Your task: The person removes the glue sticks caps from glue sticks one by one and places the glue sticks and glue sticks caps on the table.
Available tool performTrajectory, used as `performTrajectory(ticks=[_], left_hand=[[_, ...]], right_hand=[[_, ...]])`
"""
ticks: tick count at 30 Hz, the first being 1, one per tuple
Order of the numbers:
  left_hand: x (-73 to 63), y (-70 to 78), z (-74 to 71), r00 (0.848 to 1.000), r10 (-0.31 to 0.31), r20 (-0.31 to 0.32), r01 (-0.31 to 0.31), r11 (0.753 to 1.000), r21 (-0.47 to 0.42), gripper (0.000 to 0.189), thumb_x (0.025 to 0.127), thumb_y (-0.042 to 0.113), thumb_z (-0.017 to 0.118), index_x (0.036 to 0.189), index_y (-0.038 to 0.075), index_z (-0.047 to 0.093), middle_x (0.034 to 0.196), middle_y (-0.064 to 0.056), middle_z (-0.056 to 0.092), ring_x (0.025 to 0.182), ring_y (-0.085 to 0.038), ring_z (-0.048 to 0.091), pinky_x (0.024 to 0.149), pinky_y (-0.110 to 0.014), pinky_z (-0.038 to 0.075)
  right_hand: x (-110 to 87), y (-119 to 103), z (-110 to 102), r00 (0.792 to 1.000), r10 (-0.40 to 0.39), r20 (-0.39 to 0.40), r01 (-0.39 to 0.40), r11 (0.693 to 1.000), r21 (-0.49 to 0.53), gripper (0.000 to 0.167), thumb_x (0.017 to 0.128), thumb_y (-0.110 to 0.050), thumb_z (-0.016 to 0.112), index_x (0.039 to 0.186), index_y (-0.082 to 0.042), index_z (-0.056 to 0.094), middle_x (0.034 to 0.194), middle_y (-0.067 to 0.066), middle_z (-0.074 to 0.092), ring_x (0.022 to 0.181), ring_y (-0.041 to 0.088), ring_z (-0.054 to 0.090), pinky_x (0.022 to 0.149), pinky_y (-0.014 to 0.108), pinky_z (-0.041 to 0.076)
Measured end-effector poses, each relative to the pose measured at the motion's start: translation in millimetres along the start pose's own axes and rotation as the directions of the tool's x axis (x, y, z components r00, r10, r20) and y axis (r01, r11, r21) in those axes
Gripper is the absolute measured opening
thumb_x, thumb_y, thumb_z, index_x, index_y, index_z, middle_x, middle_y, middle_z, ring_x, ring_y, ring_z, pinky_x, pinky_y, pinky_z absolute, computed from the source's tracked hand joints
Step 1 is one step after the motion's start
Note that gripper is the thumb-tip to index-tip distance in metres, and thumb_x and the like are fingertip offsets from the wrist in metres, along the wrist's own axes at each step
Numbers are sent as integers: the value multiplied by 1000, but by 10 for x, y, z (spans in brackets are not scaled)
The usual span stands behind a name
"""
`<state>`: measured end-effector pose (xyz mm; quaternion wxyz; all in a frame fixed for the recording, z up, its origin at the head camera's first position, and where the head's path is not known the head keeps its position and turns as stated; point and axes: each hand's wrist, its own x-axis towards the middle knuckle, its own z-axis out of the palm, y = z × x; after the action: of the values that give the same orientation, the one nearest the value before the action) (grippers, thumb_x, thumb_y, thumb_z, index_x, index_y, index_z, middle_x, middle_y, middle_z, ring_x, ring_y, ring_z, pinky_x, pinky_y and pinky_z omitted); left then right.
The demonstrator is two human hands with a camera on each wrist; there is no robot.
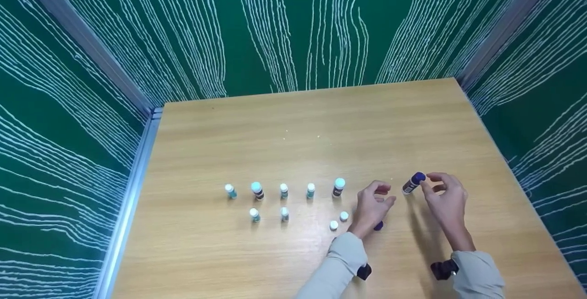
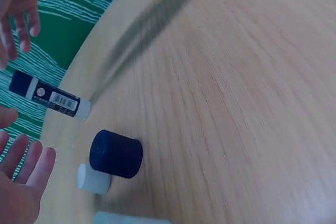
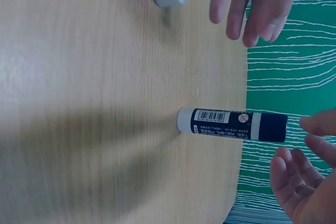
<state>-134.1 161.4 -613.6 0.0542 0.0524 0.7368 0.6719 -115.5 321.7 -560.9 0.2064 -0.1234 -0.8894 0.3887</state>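
A glue stick (image 1: 413, 183) with a dark blue cap, a dark barcoded label and a white base stands upright on the table. Just right of its cap is my right hand (image 1: 447, 198); in the right wrist view its fingers (image 3: 317, 123) are spread beside the cap, with a gap showing. My left hand (image 1: 372, 208) hovers to the left of the stick, fingers loosely bent and holding nothing. Below that hand lies a loose dark blue cap (image 2: 115, 153), partly hidden in the head view. Two small white caps (image 1: 344, 216) sit left of it.
Several smaller sticks with white or teal tops stand left of my hands, in a back row (image 1: 284, 191) and a front pair (image 1: 254, 215). Green panels (image 1: 257, 60) with wavy white lines enclose the wooden table (image 1: 220, 262) at the back and sides.
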Motion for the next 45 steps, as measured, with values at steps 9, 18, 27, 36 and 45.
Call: performTrajectory(ticks=[9, 18, 27, 36, 45], left_hand=[[152, 11, 171, 1000, -20, -12, 20, 1000, 1, 30, 75, 1, 75, 101, 13, 67, 98, 5, 67, 95, -19, 64, 77, -17, 52], [240, -19, 393, 1000, 22, 17, -23, 998, 56, 34, 77, -3, 72, 107, 10, 63, 106, -6, 66, 97, -19, 62, 86, -24, 51], [279, -54, 538, 998, 26, 53, -35, 984, 176, 44, 74, -4, 71, 111, 19, 64, 108, 3, 66, 97, -10, 61, 86, -20, 48], [305, 8, 609, 997, 68, 24, -71, 966, 247, 31, 77, -7, 66, 99, 15, 66, 95, 6, 66, 91, -3, 59, 81, -12, 47], [315, 37, 629, 994, 109, -12, -103, 965, 240, 26, 76, -9, 65, 93, 11, 68, 90, 4, 67, 85, -2, 60, 76, -9, 47]], right_hand=[[116, 40, 45, 998, -11, 60, 11, 1000, -6, 28, 82, -9, 72, 107, 3, 65, 100, 20, 61, 76, 32, 60, 53, 11, 42], [203, 54, 149, 994, -15, 105, 16, 1000, -8, 28, 78, -3, 74, 104, 4, 66, 99, 20, 62, 76, 33, 61, 59, 12, 43], [239, 67, 206, 993, -74, 90, 74, 997, 7, 21, 74, 3, 75, 93, 5, 68, 88, 19, 62, 76, 31, 61, 60, 10, 44], [246, 27, 201, 992, -94, 85, 96, 995, -21, 18, 72, -1, 77, 87, 4, 69, 85, 18, 63, 75, 30, 62, 59, 13, 43], [236, -26, 157, 990, -106, 91, 108, 994, -14, 18, 72, -1, 77, 87, 5, 69, 82, 17, 63, 72, 28, 60, 58, 12, 43]])
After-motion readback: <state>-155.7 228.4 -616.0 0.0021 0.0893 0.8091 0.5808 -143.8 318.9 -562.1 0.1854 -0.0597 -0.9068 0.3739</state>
